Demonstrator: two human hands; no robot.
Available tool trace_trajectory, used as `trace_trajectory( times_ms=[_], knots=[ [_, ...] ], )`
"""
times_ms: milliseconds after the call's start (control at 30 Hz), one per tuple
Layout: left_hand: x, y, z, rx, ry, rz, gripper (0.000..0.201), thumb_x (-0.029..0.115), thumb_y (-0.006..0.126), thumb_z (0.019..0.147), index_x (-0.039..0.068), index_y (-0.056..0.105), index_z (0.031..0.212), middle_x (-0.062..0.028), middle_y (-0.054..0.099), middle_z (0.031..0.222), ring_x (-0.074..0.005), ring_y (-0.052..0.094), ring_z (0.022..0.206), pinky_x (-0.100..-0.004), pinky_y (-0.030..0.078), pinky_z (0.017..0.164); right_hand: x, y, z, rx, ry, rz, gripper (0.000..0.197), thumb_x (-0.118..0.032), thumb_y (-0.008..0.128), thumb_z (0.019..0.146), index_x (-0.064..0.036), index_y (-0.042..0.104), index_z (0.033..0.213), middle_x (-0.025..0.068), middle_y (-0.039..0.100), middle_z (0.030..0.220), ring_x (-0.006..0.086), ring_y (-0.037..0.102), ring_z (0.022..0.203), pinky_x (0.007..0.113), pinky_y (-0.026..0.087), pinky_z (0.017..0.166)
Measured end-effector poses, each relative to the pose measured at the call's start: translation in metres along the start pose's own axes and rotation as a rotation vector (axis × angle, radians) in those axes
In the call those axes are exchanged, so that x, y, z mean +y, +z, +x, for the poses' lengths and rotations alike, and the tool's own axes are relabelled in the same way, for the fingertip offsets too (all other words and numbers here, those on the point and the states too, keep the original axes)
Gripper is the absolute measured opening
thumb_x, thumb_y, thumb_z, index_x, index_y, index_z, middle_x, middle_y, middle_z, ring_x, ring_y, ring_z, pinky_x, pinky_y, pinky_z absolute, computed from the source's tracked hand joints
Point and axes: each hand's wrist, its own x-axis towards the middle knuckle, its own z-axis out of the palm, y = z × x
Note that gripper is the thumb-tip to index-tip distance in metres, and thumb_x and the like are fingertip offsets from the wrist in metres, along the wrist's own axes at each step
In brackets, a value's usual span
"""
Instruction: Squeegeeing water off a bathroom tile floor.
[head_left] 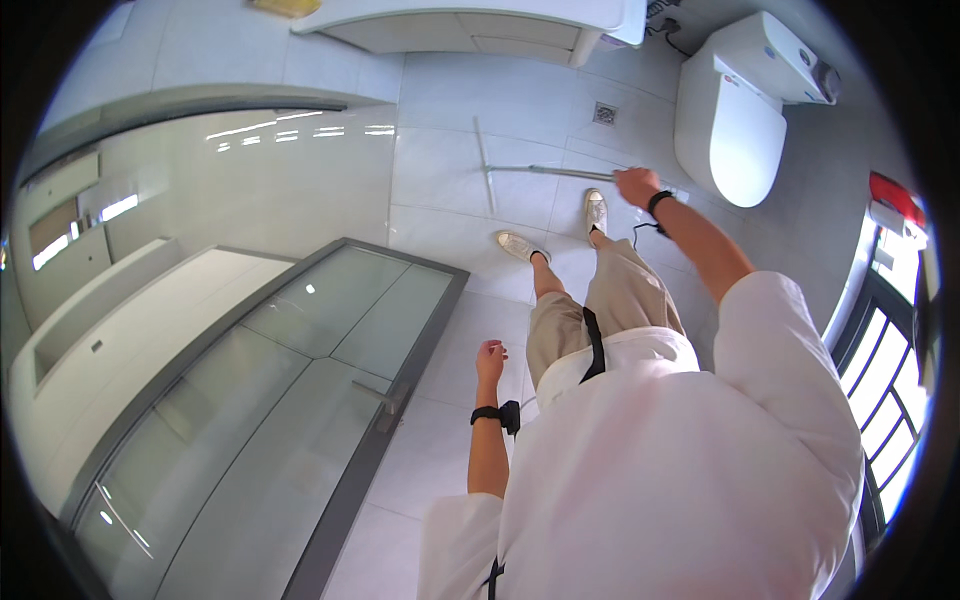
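Our right hand point(637, 186) is wrapped round the handle of a T-shaped floor tool point(540, 169) – its slim head lies ahead of our shoes point(517, 246), against the tiled floor point(430, 190) in view. Our left hand point(492, 352) hangs unladen, fingers loosely bent – near the grey-framed glass door point(290, 420).

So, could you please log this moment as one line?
Right hand: gripping long grey T-shaped tool; Left hand: holding nothing visible; Nearby: pale grey tiled floor, white toilet
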Motion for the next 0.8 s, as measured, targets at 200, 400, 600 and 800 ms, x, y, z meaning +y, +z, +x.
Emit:
trace_trajectory(
  times_ms=[200,400,600,800],
  knots=[
    [0.078,0.062,0.013,-0.067,0.109,0.063,0.021,0.013,0.053,0.084,-0.001,0.059,0.099,-0.0128,0.065,0.079,-0.0196,0.064,0.068,-0.0306,0.053,0.062,0.179,-0.025,-0.061,0.003,0.183,-0.069,0.024,-0.016,0.045,0.087,-0.0121,0.059,0.106,0.0142,0.066,0.096,0.0307,0.065,0.089,0.041,0.053,0.072],
    [0.118,0.095,0.010,-0.126,0.259,0.036,0.025,0.018,0.053,0.086,0.003,0.057,0.106,-0.0097,0.065,0.086,-0.0174,0.065,0.070,-0.0282,0.047,0.057,0.213,-0.030,-0.093,-0.001,0.097,-0.095,0.031,-0.012,0.045,0.086,-0.0068,0.056,0.114,0.0165,0.066,0.083,0.0316,0.066,0.078,0.041,0.054,0.064],
    [0.103,0.099,-0.011,-0.109,0.224,0.054,0.025,0.018,0.051,0.086,0.003,0.058,0.106,-0.0099,0.065,0.085,-0.0169,0.065,0.071,-0.0282,0.048,0.057,0.128,0.003,-0.143,-0.041,-0.001,0.101,0.039,-0.018,0.046,0.088,-0.0164,0.051,0.126,0.0151,0.066,0.082,0.0326,0.066,0.076,0.044,0.053,0.059],
    [0.031,0.110,-0.018,-0.139,0.121,-0.016,0.023,0.012,0.052,0.085,-0.003,0.058,0.102,-0.0145,0.064,0.084,-0.0205,0.064,0.072,-0.0308,0.054,0.063,0.017,0.035,-0.097,-0.062,-0.166,-0.004,0.029,-0.017,0.054,0.083,-0.0150,0.059,0.111,0.0126,0.066,0.091,0.0293,0.066,0.084,0.041,0.053,0.067]
  ],
)
